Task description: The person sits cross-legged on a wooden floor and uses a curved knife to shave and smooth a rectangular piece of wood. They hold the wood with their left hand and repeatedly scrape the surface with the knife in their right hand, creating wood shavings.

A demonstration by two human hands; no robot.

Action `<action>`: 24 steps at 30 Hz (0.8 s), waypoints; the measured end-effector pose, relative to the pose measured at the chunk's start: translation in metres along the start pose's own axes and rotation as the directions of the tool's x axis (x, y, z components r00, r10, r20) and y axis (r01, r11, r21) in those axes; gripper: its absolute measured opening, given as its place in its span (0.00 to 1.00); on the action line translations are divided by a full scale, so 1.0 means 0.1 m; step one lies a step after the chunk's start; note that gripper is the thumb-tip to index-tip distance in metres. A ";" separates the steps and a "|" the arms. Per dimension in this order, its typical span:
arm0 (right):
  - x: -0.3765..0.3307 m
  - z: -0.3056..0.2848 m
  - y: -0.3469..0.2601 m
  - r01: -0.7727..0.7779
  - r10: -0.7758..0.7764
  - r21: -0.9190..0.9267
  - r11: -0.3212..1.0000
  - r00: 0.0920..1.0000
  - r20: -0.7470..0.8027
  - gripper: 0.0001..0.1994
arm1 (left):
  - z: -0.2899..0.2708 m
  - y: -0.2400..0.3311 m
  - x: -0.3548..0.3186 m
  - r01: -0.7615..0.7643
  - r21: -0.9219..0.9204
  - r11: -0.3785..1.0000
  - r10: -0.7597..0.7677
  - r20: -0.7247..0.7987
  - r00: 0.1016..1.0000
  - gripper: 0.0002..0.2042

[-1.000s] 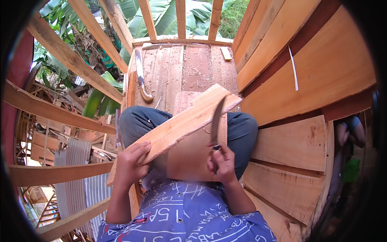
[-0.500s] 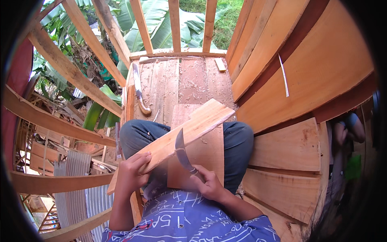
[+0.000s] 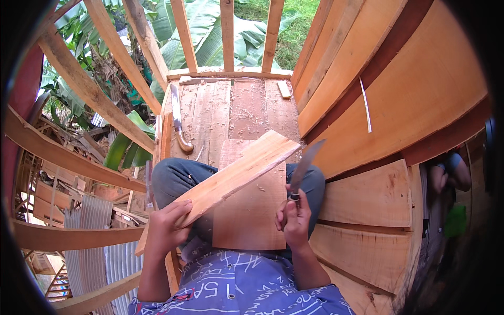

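Note:
My left hand (image 3: 170, 223) is closed around the lower left end of a pale wooden plank (image 3: 239, 176), which slants up to the right across my lap. Shavings cling along its near edge. In my right hand (image 3: 295, 218) is a knife (image 3: 306, 167) with a curved blade, gripped by its dark handle and pointing up and to the right. The blade is apart from the plank, just past its right side. Beneath the plank a wider flat board (image 3: 249, 220) lies between my knees.
A machete (image 3: 177, 118) with a wooden handle lies on the shaving-strewn plank floor (image 3: 249, 105) ahead, left side. A small wood block (image 3: 283, 89) rests at the far right. Slatted rails (image 3: 79, 239) stand at left, a board wall (image 3: 367, 194) at right. Another person's arm (image 3: 457, 170) shows far right.
My right hand has swung the knife off the plank's near edge, moving right and up, and the blade now points upward. My left hand still holds the plank in nearly the same place.

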State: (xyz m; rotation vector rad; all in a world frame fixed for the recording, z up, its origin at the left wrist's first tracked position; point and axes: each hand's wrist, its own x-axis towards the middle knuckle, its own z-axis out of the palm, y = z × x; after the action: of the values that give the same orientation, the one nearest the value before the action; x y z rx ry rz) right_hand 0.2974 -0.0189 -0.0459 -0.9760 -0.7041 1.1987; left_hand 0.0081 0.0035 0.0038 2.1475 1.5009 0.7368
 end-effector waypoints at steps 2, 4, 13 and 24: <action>-0.12 -0.03 0.12 0.141 -0.006 -0.491 0.859 0.964 0.266 0.16 | 0.02 0.03 0.03 0.002 0.007 1.000 -0.002 0.017 1.000 0.20; -0.16 0.02 0.19 0.277 -0.051 -0.524 0.805 0.913 0.404 0.15 | 0.02 0.05 0.06 -0.006 0.009 1.000 0.006 0.030 1.000 0.21; -0.26 0.21 0.11 -0.405 0.499 -0.334 0.851 0.822 0.274 0.20 | -0.06 0.04 0.06 -0.015 0.010 1.000 0.015 0.016 1.000 0.19; -0.07 0.10 0.19 -0.702 0.726 -0.220 0.677 0.587 0.359 0.21 | -0.06 -0.01 0.07 0.023 -0.005 1.000 -0.023 0.022 1.000 0.20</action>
State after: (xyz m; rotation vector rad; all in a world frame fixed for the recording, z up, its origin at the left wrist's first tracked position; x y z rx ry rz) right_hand 0.2794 -0.0220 -0.0582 -1.0996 -0.6909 2.1804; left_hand 0.0051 0.0110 0.0093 2.1241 1.5080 0.7069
